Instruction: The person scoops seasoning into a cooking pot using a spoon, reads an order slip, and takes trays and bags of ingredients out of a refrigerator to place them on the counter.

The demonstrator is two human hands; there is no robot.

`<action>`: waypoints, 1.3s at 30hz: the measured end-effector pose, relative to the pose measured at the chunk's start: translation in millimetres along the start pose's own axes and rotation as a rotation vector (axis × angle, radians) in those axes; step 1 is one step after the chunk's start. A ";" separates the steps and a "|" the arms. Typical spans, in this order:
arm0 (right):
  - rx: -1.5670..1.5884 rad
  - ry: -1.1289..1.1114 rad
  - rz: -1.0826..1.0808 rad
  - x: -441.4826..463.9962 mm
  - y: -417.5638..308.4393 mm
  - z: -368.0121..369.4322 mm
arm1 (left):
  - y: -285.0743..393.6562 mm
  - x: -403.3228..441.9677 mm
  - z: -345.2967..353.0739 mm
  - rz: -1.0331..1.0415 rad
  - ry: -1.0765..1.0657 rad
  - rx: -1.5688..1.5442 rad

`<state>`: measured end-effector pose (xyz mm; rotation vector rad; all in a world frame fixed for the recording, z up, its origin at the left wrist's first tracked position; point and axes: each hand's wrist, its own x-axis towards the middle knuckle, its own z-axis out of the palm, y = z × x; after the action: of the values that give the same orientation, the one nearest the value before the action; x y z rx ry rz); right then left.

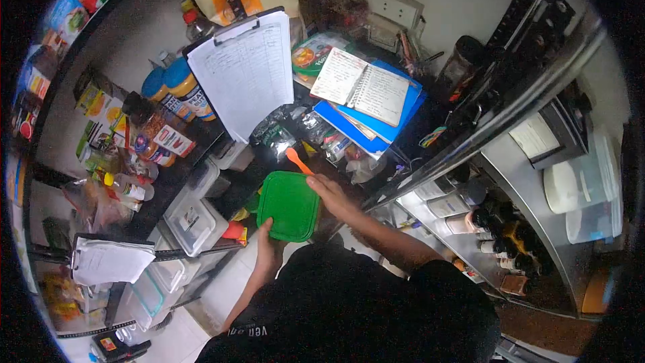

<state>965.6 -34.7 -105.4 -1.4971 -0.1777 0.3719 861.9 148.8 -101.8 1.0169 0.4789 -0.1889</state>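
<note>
A square container with a green lid (287, 206) is between my two hands, in front of my body. My left hand (267, 247) grips its near left edge, thumb on top of the lid. My right hand (329, 195) is closed on its right side, fingers over the rim. An orange spoon-like utensil (295, 158) sticks out past the lid's far edge, close to my right fingertips; whether those fingers hold it too, I cannot tell. The lid hides the container's body and the undersides of both hands.
Beyond the container are dark shiny packets (273, 133), a clipboard with papers (245, 70) and an open spiral notebook (361, 81) on blue folders (396, 136). Peanut butter jars (185, 87) and clear lidded boxes (195, 218) stand left. A metal-edged shelf with bottles (463, 218) lies right.
</note>
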 end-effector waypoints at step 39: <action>1.458 -0.297 0.449 50.1 -7.2 36.8 | 59.6 31.3 -6.7 0.169 -0.005 0.033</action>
<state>1000.6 17.0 -101.2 -0.0129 0.1949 0.8411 909.5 187.7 -73.4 1.0832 0.3838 -0.0484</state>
